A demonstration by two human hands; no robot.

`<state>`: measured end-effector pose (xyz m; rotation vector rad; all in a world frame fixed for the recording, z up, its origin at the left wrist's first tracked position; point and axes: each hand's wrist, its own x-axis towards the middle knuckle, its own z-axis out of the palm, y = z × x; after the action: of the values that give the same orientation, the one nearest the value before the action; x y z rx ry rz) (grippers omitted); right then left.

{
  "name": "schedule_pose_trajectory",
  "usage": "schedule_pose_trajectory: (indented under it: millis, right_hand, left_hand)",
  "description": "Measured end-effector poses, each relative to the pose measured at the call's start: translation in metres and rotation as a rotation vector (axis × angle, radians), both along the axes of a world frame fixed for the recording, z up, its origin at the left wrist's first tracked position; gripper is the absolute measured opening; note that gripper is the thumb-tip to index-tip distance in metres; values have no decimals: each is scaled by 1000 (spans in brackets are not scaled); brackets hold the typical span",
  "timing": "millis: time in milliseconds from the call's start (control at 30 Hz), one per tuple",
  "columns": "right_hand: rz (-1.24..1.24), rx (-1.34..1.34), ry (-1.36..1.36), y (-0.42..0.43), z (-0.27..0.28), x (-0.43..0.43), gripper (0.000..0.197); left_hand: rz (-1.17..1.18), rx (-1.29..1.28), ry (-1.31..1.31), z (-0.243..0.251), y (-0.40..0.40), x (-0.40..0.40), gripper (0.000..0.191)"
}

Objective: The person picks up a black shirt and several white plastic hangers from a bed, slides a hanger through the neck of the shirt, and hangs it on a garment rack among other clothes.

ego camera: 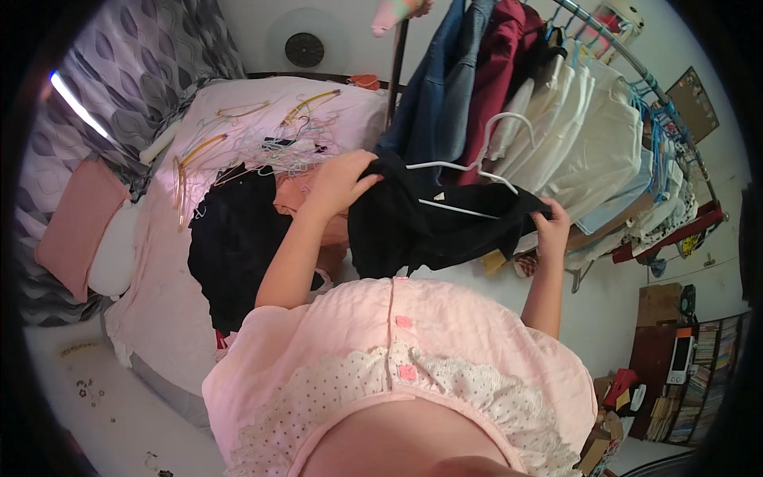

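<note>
A black garment (435, 238) hangs spread between my two hands in front of my chest. My left hand (346, 182) grips its left shoulder, with the thumb on top of the fabric. At the opposite shoulder, my right hand (549, 226) pinches the cloth. Inside the garment sits a white hanger (450, 166); its hook rises above the neckline, and its lower bar shows through the neck opening. The hanger's ends are hidden in the cloth. A small pale label (439, 196) shows at the inside of the neck.
A bed (155, 238) at left bears a tangle of hangers (298, 146), a black clothing pile (238, 238) and an orange garment (292, 194). Ahead and right stands a metal clothes rack (632, 53) with jeans (429, 101) and white shirts (596, 131). A bookshelf (691, 387) stands lower right.
</note>
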<state>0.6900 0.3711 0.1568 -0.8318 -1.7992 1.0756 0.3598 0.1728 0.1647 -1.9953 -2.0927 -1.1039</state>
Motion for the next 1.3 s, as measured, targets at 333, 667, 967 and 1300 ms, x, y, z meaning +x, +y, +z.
schedule_pose_trajectory:
  millis: [333,667,967,1300]
  right_hand:
    - [-46,126,-112,17,-1,57,16]
    - [321,235,-386,17,31,92,41]
    - [85,228,-536,13,-1,73,35]
    - [-45,276,-397,28,-7,66,31]
  left_hand:
    - [96,138,-175,-17,39,58,18]
    - [76,160,-119,-24,49,78,16]
    - [31,84,-188,-34,55,77,19]
    - [-104,111,-22,-13,49,64,44]
